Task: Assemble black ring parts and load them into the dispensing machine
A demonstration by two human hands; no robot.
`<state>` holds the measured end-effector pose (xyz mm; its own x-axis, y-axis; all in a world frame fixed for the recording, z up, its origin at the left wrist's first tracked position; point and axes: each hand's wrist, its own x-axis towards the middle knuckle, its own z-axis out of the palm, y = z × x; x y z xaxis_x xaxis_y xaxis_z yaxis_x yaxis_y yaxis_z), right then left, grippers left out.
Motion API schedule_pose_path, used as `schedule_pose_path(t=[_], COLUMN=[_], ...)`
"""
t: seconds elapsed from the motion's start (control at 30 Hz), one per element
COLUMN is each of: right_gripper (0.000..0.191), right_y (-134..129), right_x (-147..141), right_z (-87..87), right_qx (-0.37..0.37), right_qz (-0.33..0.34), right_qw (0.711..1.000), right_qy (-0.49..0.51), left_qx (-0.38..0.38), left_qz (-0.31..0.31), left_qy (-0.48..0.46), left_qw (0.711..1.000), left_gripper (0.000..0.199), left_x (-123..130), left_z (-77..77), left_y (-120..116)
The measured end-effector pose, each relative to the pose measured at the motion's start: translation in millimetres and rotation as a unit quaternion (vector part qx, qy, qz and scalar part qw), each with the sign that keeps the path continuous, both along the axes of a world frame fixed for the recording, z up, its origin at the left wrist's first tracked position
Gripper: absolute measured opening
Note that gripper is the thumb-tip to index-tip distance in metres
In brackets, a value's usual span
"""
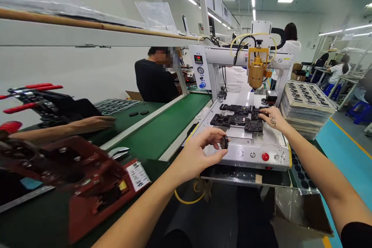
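Across the near left we have a green table, its belt running far toward a seated person in black, and a red clamp fixture lying on its near end. Right of that belt stands a white dispensing machine with a brass nozzle head hung over a metal work plate. Farther right, beside the machine, sits a tall stack of trays filled with dark parts. On the plate lies a black fixture made of several pockets. Our right hand reaches onto the right end of that fixture, fingers bent down and touching it; we cannot tell whether they grip anything. Our left hand hovers just before the machine's near edge, thumb and forefinger pinched on a small round black part, held upright and clear of the plate. Near that part, on the machine's front panel, we see a red button. A co-worker's forearm rests on the table at far left.
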<state>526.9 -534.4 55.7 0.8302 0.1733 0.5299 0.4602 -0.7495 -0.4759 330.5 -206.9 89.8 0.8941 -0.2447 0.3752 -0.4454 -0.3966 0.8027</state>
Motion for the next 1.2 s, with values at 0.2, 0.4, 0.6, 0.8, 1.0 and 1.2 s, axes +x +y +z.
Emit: schedule_pose_path(t=[0.2, 0.4, 0.6, 0.8, 1.0, 1.2], right_gripper=[0.033, 0.035, 0.011, 0.019, 0.025, 0.026], right_y=[-31, -43, 7, 74, 101, 107], right_x=[-125, -189, -208, -225, -196, -190], right_z=[-42.9, -106.5, -118.4, -146.0, -179.9, -200.0], right_qx=[0.067, 0.013, 0.059, 0.06, 0.025, -0.025], right_qz=[-0.077, -0.136, -0.076, 0.178, 0.177, 0.172], right_qw=[0.992, 0.981, 0.977, 0.982, 0.982, 0.983], right_qy=[-0.076, -0.14, -0.189, 0.013, 0.053, 0.052], left_qx=[-0.013, 0.049, 0.112, 0.127, 0.135, 0.132], left_qz=[0.075, 0.022, -0.09, -0.098, -0.1, -0.123], left_qy=[0.02, 0.06, 0.05, 0.062, 0.083, 0.097], left_qw=[0.997, 0.997, 0.988, 0.985, 0.982, 0.979], left_gripper=[0.036, 0.031, 0.036, 0.036, 0.038, 0.039], left_x=[-20, -23, 4, -3, -25, -17], left_z=[-61.8, -138.7, -187.2, -204.6, -203.4, -200.8], left_y=[16, 13, -1, 1, 0, 4])
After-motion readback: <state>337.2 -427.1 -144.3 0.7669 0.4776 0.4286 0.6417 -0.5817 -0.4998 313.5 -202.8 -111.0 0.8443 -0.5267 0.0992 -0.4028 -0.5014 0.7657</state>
